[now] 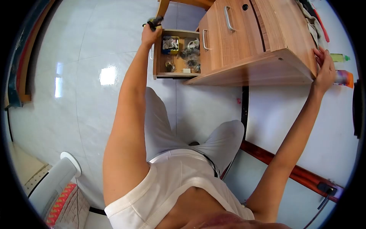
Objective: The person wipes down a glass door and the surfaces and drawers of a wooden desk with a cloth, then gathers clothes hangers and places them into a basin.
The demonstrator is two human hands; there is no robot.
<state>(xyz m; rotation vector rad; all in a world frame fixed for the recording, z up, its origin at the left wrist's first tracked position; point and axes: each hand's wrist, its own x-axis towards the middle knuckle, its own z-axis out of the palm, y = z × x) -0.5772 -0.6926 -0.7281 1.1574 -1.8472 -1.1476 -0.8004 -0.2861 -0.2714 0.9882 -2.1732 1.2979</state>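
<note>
- The left hand (151, 36) had its fingers closed around a black-and-yellow hand tool (155, 23), just beside the far front corner of an open, pale wooden drawer (156, 63).
- A yellow-and-dark-blue square box (177, 45) sat in that corner; clear plastic bags (191, 60) lay toward the back edge.
- The right hand (325, 69) touched the brown wood-grain cabinet (236, 70) at a near corner; I cannot tell its grip.
</note>
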